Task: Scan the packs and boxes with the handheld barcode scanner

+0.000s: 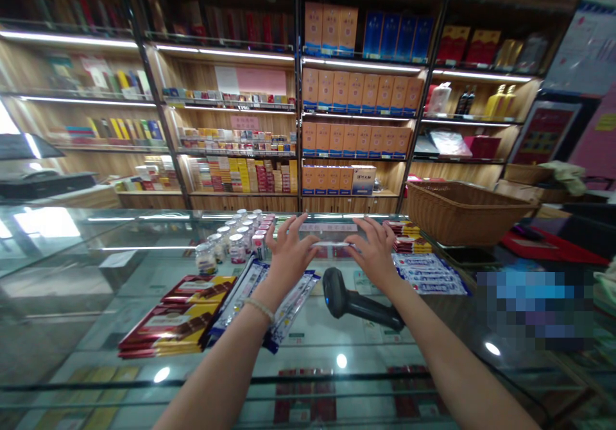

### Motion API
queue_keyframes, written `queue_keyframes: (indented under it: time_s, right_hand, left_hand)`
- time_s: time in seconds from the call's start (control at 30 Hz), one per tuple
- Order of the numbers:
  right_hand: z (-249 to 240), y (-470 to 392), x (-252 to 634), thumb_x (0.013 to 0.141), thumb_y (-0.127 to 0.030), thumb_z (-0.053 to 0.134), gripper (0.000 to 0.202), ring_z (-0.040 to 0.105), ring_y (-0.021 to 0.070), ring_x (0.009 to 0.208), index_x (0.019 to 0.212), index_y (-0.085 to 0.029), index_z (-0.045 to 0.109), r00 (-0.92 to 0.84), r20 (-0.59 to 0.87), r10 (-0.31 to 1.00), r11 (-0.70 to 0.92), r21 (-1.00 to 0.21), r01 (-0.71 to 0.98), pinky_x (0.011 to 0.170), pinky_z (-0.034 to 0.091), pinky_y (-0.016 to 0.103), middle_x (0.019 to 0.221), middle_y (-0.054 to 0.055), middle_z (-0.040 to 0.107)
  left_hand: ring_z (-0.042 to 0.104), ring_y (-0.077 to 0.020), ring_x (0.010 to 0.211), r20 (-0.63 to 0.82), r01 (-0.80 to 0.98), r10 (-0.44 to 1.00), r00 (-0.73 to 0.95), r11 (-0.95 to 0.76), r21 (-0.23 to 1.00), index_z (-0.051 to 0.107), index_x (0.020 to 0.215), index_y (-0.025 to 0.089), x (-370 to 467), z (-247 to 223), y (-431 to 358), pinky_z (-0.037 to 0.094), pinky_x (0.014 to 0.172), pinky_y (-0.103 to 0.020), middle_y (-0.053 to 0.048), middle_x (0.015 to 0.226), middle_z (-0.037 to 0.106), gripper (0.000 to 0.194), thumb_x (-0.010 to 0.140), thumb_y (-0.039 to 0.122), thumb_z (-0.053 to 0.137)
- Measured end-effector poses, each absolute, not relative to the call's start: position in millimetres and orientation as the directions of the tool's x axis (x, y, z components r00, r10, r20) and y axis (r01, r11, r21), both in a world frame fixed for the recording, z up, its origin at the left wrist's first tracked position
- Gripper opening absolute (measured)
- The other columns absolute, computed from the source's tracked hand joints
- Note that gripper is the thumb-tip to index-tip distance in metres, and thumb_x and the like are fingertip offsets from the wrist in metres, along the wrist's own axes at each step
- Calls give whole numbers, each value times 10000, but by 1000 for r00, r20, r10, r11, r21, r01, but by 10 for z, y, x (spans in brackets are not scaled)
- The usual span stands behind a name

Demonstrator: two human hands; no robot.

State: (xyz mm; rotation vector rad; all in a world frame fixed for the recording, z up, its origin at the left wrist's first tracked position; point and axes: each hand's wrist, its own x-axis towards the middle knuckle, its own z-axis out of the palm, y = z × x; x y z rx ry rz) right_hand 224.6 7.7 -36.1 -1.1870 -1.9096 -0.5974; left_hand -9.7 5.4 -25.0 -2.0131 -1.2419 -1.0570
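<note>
Both my hands reach over the glass counter, thumbs toward each other. My left hand (291, 250) grips one end of a thin, pale, partly see-through strip (332, 244), its other fingers stretched forward. At the strip's other end is my right hand (376, 250), its thumb on the edge and fingers curved. Just beyond lies a white printed label (328, 228); whether it belongs to the strip, I cannot tell. A black barcode scanner (346, 298) rests below my right hand. Blue-and-white packets (293, 305) lie under my left forearm, with chocolate bar packs (183, 308) beside them.
Several small jars (237, 248) stand left of my hands. Right of them lie more chocolate packs (409, 237) and blue-and-white packets (428, 274). A wicker basket (466, 215) sits at the counter's right end. Stocked shelves (356, 154) line the back wall.
</note>
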Motion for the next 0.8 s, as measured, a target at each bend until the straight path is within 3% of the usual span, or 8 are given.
queue_keyframes:
  time_s: [0.27, 0.33, 0.5, 0.8]
  right_hand:
    - [-337, 43, 2235, 1000, -396, 540, 221, 351, 305, 1455, 1013, -302, 740, -204, 777, 595, 437, -100, 894, 1187, 166, 549, 1516, 59, 537]
    - [-336, 36, 2237, 998, -396, 532, 228, 343, 313, 1455, 1015, -300, 739, -191, 772, 607, 450, -135, 883, 1182, 174, 560, 1521, 65, 526]
    - [-348, 45, 2259, 1006, -409, 499, 260, 338, 304, 1451, 1002, -296, 733, -136, 751, 646, 446, -228, 865, 1167, 222, 564, 1522, 64, 503]
    - [-349, 73, 2286, 1001, -430, 502, 278, 332, 314, 1452, 957, -300, 743, -134, 713, 689, 466, -294, 834, 1164, 230, 582, 1545, 53, 475]
  left_hand:
    - [418, -335, 1432, 829, 910, 487, 276, -411, -62, 746, 881, 301, -62, -275, 58, 96, 1198, -620, -53, 1532, 541, 145, 931, 397, 651]
    - [422, -342, 1429, 825, 910, 497, 269, -412, -48, 753, 960, 316, -69, -274, 57, 105, 1200, -615, -67, 1536, 534, 133, 915, 412, 672]
    - [436, -353, 1416, 851, 917, 465, 244, -396, -46, 703, 1212, 333, -90, -257, 49, 114, 1211, -579, -112, 1533, 524, 384, 847, 440, 757]
    - [433, -350, 1409, 874, 911, 422, 241, -409, -53, 745, 1064, 343, -88, -246, 37, 111, 1223, -575, -76, 1517, 534, 240, 834, 409, 765]
